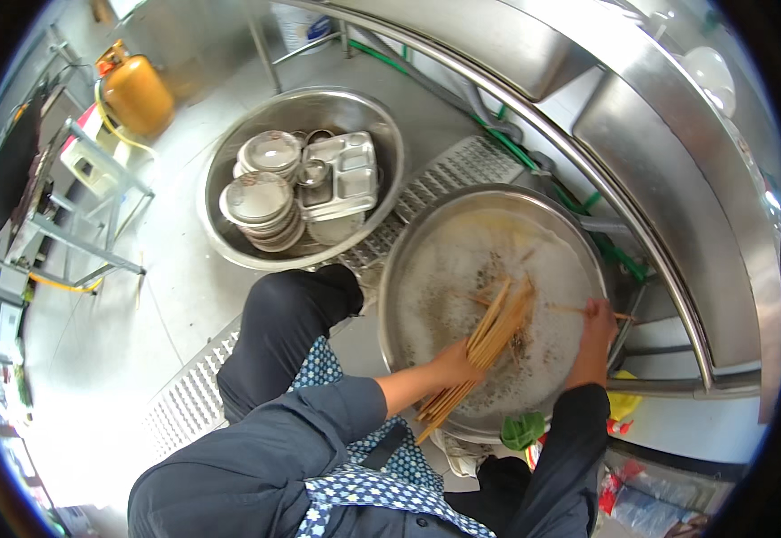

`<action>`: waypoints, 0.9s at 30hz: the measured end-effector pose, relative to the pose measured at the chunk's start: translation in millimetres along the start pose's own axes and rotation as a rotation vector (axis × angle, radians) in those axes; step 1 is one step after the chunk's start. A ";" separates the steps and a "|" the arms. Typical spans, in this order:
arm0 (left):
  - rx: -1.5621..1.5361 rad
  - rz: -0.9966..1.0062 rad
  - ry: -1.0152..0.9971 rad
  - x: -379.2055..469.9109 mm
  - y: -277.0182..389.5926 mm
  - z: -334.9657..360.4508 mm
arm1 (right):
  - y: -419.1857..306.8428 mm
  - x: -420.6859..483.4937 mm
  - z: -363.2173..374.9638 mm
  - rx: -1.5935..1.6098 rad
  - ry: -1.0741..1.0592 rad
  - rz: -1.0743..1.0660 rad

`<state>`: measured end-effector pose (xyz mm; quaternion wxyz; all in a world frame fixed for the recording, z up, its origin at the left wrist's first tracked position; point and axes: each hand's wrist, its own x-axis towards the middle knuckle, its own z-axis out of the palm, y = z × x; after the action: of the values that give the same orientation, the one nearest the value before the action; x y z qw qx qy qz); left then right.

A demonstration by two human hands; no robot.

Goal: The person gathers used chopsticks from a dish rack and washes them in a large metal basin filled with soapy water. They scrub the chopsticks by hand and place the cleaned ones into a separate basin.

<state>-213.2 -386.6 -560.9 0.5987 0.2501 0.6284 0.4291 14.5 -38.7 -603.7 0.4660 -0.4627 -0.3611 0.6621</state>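
A thick bundle of wooden chopsticks (498, 329) is in the grip of my left hand (454, 368), slanting over the near side of a large round metal basin (390, 336). The far ends of the bundle look blurred. Cloudy, foamy water (444, 249) with brown specks fills the basin. At its right rim, my right hand (595, 333) pinches what looks like a single chopstick (622, 316), which lies roughly crosswise over the edge. Whether more sticks lie under the foam is hidden.
A second metal basin (212, 222) holds stacked bowls or plates (263, 202), metal cups (313, 173) and compartment trays (353, 171). A steel sink unit (673, 168) curves along the right. Perforated metal drain covers (458, 175) cross the floor. An orange gas cylinder (138, 94) stands far left.
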 end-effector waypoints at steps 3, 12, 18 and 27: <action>-0.378 0.027 0.136 15.2 37.4 -51.2 | 9.1 -40.6 -22.2 -0.064 0.117 -0.049; -0.273 0.057 0.533 107.8 132.8 -346.6 | 76.0 -178.2 -12.4 -0.242 0.095 0.230; 0.322 0.079 0.667 153.0 107.8 -444.2 | 94.8 -193.7 -11.1 -0.412 0.129 0.356; 0.694 0.553 0.700 145.4 86.4 -245.0 | 118.1 -166.5 -9.5 -0.548 0.148 0.104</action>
<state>-490.3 -281.1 -587.5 0.1027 0.4304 0.8047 0.3957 13.1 -232.6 -668.1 0.3143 -0.6364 -0.4671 0.5273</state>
